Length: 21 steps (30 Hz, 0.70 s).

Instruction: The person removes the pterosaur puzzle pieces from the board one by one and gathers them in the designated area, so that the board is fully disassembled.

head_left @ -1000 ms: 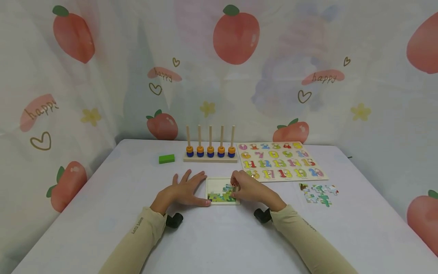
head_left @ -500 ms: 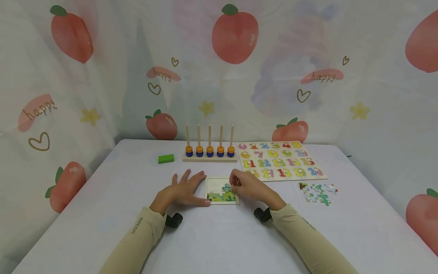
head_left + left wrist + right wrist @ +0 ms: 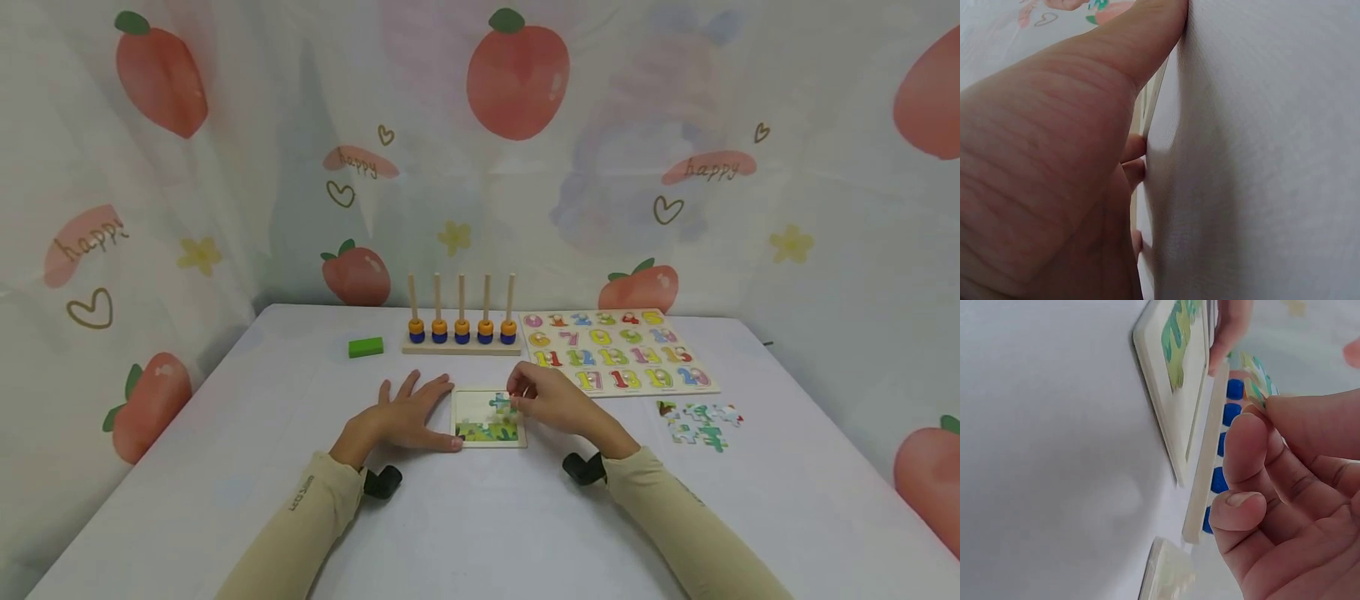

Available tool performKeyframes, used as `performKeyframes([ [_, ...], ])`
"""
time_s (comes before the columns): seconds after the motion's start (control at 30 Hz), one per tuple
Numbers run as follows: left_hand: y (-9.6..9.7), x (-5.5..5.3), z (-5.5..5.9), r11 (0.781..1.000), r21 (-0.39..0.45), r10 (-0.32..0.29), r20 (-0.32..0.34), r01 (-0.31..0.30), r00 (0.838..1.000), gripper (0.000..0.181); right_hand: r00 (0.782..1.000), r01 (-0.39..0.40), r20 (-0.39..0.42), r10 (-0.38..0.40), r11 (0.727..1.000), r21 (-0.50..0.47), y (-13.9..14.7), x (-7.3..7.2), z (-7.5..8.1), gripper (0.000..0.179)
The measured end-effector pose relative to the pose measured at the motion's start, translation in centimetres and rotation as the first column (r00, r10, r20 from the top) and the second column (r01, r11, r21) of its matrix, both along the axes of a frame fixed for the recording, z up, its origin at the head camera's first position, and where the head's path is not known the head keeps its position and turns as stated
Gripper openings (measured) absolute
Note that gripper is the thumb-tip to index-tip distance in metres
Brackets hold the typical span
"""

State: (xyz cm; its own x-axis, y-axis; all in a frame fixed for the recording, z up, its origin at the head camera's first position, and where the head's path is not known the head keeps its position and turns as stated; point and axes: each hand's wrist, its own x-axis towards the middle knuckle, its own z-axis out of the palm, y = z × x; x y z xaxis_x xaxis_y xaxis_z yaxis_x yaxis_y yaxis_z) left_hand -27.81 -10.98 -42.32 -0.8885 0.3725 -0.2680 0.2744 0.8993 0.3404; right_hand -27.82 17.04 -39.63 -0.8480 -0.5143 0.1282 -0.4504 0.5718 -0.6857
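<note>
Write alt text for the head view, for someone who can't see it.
A person's right hand pinches a jigsaw piece above a partly filled tray, while the spread left hand rests at its left side. Behind are a beaded peg rack and a number board; loose pieces lie to the right.

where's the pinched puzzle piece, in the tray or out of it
Out: the right wrist view shows the puzzle piece pinched in the right hand, held clear of the tray.

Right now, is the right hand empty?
No, the right wrist view shows the right hand pinching a puzzle piece.
</note>
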Motion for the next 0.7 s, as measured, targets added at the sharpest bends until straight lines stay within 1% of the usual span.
performKeyframes([
  [0.13,0.1,-0.1,-0.1,1.000,-0.003,-0.001,-0.006,0.001,1.000,0.110,1.000,0.005,0.003,-0.005,1.000,-0.015,0.8,0.0,0.2,0.010],
  [0.37,-0.1,-0.2,-0.2,1.000,0.008,-0.002,-0.017,0.002,1.000,0.111,0.999,0.042,0.002,-0.042,0.999,-0.010,2.6,0.0,0.5,0.008],
  [0.7,0.0,0.0,0.0,1.000,0.010,-0.009,-0.011,0.009,1.000,0.110,0.995,0.102,-0.023,-0.102,0.995,0.019,5.8,1.0,1.1,0.009],
])
